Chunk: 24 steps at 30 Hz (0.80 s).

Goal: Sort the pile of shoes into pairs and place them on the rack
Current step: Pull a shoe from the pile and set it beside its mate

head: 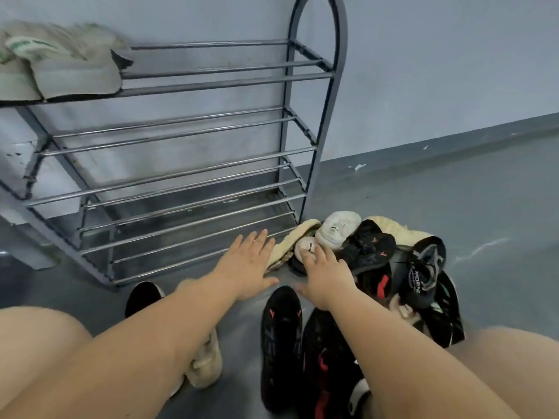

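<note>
A grey metal shoe rack (pixel 193 152) stands against the wall, with a pair of pale green-and-white shoes (pixel 60 65) on its top shelf at the left. To its right a pile of shoes (pixel 378 261) lies on the floor: white, cream and black ones. My left hand (pixel 248 264) is stretched out flat, fingers straight, just left of the pile. My right hand (pixel 326 273) reaches over the pile's near edge with spread fingers by a white shoe (pixel 305 247). Two black shoes with red marks (pixel 284 343) lie side by side under my right forearm.
A cream shoe (pixel 205 358) and a black shoe (pixel 142 297) lie on the floor partly under my left forearm. My knees fill both lower corners. The grey floor (pixel 453 207) extends to the right of the rack up to the wall.
</note>
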Tool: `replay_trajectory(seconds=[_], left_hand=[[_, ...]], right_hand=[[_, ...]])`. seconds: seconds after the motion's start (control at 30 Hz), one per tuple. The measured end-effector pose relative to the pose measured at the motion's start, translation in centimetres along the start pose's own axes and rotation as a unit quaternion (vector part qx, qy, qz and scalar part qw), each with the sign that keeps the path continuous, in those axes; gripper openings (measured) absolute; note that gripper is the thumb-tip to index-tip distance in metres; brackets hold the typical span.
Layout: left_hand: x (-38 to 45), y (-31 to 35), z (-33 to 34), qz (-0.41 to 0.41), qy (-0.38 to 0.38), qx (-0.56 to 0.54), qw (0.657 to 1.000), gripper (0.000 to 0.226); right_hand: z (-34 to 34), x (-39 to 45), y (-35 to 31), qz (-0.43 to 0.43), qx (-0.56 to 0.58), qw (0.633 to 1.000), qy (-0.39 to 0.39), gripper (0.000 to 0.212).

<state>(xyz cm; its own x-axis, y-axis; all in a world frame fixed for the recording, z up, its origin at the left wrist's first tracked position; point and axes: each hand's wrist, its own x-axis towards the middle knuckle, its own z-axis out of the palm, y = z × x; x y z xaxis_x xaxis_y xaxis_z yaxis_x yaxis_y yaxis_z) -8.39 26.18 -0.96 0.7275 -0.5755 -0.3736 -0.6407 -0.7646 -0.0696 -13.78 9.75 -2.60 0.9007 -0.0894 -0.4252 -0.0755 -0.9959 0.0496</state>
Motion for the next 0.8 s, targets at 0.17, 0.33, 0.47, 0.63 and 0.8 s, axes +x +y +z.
replay_trajectory(seconds=[0.17, 0.33, 0.47, 0.63, 0.8], left_hand=[[2.3, -2.1, 2.5, 0.009, -0.048, 0.01, 0.999, 0.08], [5.2, -4.0, 5.0, -0.031, -0.084, -0.071, 0.993, 0.081], [7.8, -5.2, 6.8, -0.054, -0.102, -0.125, 0.985, 0.081], [10.8, -5.7, 9.2, -0.068, -0.129, -0.209, 0.967, 0.081], [13.2, -5.7, 12.4, -0.093, -0.147, -0.323, 0.93, 0.081]], right_hand=[[0.2, 3.0, 0.9, 0.015, -0.014, 1.0, 0.003, 0.075], [0.2, 8.1, -0.5, -0.027, -0.008, 1.0, -0.01, 0.077], [0.2, 13.0, -1.1, -0.041, -0.021, 0.998, -0.031, 0.074], [3.7, 16.9, -0.3, -0.044, -0.033, 0.998, -0.032, 0.074], [6.1, 19.1, -0.4, -0.045, -0.036, 0.998, -0.04, 0.075]])
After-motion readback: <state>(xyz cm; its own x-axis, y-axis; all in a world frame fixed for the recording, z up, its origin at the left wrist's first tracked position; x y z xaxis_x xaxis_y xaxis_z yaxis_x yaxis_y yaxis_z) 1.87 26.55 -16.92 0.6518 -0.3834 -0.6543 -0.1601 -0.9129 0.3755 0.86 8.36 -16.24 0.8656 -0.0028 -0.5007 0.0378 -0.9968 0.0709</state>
